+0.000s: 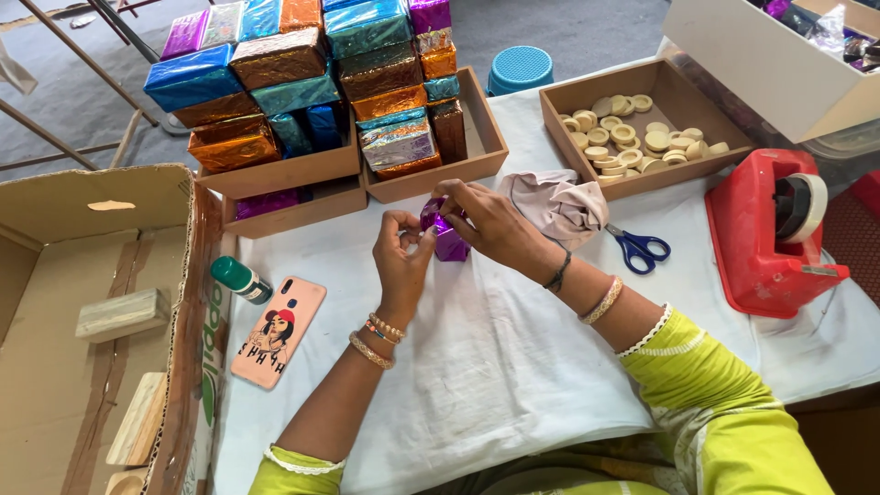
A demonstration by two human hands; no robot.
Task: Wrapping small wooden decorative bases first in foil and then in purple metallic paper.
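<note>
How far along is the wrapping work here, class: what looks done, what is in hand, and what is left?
Done: many foil-wrapped blocks sit stacked in wooden trays. In hand: the left hand and right hand fold purple foil around one small block. Left: a wooden box of unwrapped pale round pieces.

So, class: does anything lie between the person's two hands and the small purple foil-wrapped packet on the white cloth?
Nothing visible does. The left hand and right hand both already touch the small purple foil-wrapped packet, fingers on either side of it. The crumpled beige cloth and blue-handled scissors lie off to the right, clear of it.
</note>
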